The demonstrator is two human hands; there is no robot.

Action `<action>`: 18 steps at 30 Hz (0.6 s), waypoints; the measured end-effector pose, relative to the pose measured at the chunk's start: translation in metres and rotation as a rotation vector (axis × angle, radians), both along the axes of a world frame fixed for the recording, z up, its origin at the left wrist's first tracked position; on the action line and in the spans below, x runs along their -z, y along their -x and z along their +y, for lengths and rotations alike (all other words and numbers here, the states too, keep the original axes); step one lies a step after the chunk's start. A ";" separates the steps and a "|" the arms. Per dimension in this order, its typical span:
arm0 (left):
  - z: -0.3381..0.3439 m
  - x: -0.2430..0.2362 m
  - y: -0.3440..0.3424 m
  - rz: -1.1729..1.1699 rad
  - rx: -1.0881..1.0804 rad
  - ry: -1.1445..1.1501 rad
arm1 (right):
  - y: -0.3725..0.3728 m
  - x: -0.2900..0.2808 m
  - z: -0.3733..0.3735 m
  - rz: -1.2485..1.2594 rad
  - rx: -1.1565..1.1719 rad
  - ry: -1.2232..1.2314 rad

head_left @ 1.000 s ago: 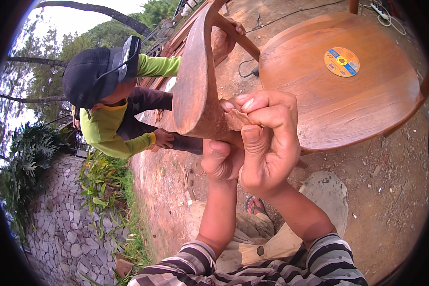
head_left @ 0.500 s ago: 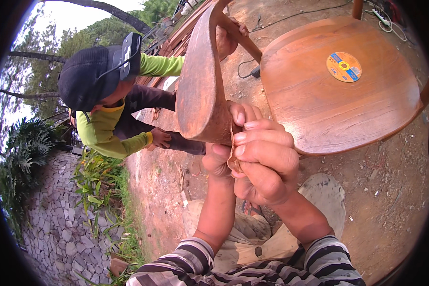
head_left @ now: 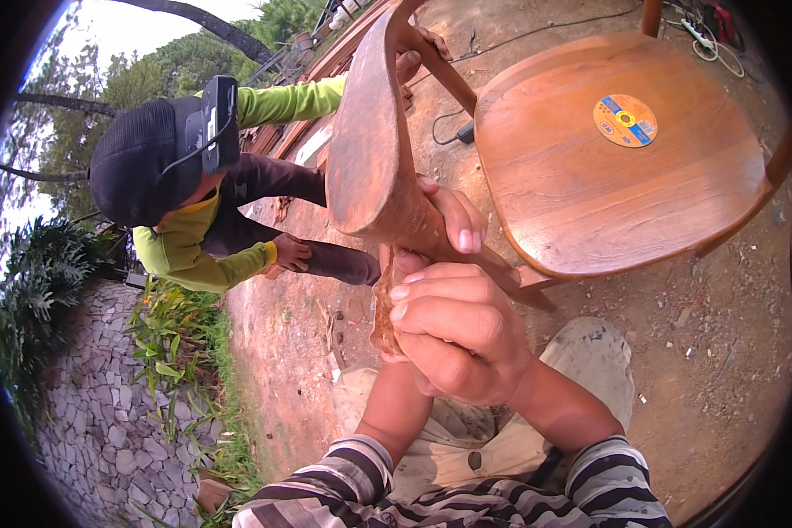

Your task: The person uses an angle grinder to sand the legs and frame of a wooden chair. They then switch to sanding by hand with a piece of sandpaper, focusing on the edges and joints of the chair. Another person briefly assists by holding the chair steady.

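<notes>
A brown wooden chair has a curved back rail (head_left: pixel 365 167), whose broad end faces me, and a round-cornered seat (head_left: pixel 554 176). My left hand (head_left: pixel 456 220) is wrapped round the wooden post just below the rail's end; part of it is hidden behind my right hand. In front of it, my right hand (head_left: pixel 458 330) is closed, pinching a worn, crinkled brown piece that looks like sandpaper (head_left: pixel 384 308). The piece sticks out left of my fingers, below the rail. An orange cutting disc (head_left: pixel 625 121) with a blue band lies on the seat.
At the left, a co-worker in a green top and dark cap (head_left: pixel 145 158) bends over, one hand (head_left: pixel 427 44) at the rail's far part. Behind the chair lie cables and a white power strip (head_left: pixel 700 33). Plants (head_left: pixel 172 343) edge stone paving (head_left: pixel 106 422).
My right hand has moved left and down with the brown piece, away from the rail's end. More of my left fingers show round the post. The co-worker's head sits slightly further left.
</notes>
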State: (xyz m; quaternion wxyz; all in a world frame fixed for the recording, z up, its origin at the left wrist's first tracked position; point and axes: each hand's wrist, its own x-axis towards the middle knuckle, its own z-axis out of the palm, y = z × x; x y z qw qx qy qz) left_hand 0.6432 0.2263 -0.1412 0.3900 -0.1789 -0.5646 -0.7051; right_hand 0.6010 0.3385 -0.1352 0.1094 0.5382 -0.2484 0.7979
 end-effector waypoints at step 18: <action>0.074 -0.021 -0.001 0.110 -1.445 0.184 | 0.021 -0.034 0.037 0.055 0.209 -0.308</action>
